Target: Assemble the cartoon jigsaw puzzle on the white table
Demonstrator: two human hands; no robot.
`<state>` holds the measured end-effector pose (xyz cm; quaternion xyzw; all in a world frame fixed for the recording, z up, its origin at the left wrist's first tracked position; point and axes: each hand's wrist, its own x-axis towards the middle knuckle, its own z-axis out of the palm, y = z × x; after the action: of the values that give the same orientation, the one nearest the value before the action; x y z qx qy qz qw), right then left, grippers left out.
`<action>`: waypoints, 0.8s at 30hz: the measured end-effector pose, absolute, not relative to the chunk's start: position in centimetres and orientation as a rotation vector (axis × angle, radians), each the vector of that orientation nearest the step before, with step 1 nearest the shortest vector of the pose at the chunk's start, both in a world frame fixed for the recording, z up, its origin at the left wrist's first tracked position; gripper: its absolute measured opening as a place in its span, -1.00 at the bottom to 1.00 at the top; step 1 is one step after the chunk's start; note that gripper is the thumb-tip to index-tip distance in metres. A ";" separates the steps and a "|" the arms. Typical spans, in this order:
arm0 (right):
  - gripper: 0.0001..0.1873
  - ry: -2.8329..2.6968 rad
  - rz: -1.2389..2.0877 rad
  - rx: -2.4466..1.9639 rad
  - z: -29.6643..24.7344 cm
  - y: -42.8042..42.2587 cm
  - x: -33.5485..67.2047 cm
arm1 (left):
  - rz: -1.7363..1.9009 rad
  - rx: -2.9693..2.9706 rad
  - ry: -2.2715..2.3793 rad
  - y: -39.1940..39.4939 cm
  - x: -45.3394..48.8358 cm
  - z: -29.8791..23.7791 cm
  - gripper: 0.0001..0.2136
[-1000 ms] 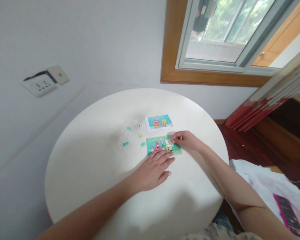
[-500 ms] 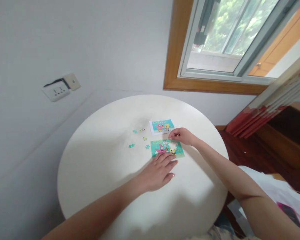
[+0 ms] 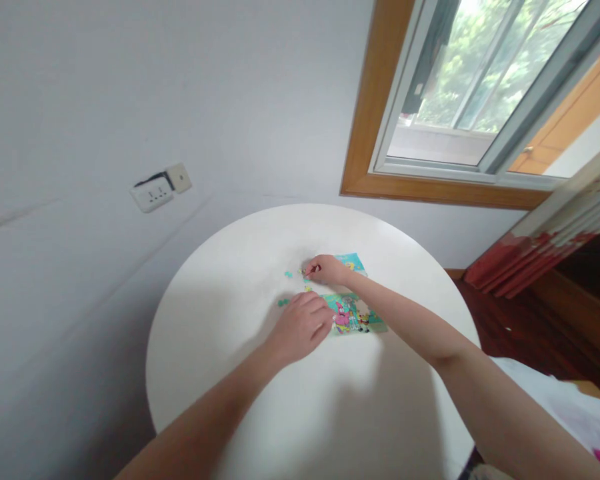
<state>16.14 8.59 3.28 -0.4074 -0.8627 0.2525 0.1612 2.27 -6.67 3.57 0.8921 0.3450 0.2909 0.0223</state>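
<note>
My right hand (image 3: 326, 270) reaches over the far side of the white round table. Its thumb and fingertips are pinched together on a small puzzle piece (image 3: 307, 279), mostly hidden by the fingers. A yellow and dark piece (image 3: 301, 271) lies right at those fingertips. My left hand (image 3: 303, 327) rests palm down, its loosely bent fingers at the left edge of the partly assembled cartoon jigsaw puzzle (image 3: 350, 315). A pale gap shows in the puzzle's right part. Just beyond the left hand's fingers lies a yellow piece (image 3: 308, 289).
Teal pieces (image 3: 283, 303) and another teal piece (image 3: 289, 274) lie left of the hands. A picture card (image 3: 353, 261) is partly covered by my right hand. The table (image 3: 205, 333) stands against a wall with a socket (image 3: 153, 193) and a wood-framed window (image 3: 430, 188).
My right hand has moved left from the puzzle's top edge to the loose pieces. My left hand has shifted left off the puzzle's middle, its fingers more bent. The view has shifted too.
</note>
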 end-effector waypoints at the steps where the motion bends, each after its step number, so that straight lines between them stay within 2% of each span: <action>1: -0.85 -2.488 0.679 -1.162 3.3 8.7 16.0 | 0.973 2.723 1.134 -5.8 1.2 3.8 -0.75; 7: -0.77 -2.567 0.413 -1.234 3.6 9.5 15.8 | 1.301 2.377 1.392 -2.0 -3.2 3.9 -0.73; 11: -0.79 -2.639 0.358 -1.258 3.6 9.6 15.2 | 1.352 2.318 1.428 -1.7 -3.5 3.8 -0.73; 24: -0.87 -2.622 0.523 -1.335 4.9 9.7 13.9 | 1.326 2.311 1.498 -1.6 -3.8 3.4 -0.73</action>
<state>13.86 9.73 4.93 -0.4454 -0.8748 0.1744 0.0766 -3.83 -1.56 3.36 0.7554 0.4896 0.4334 0.0425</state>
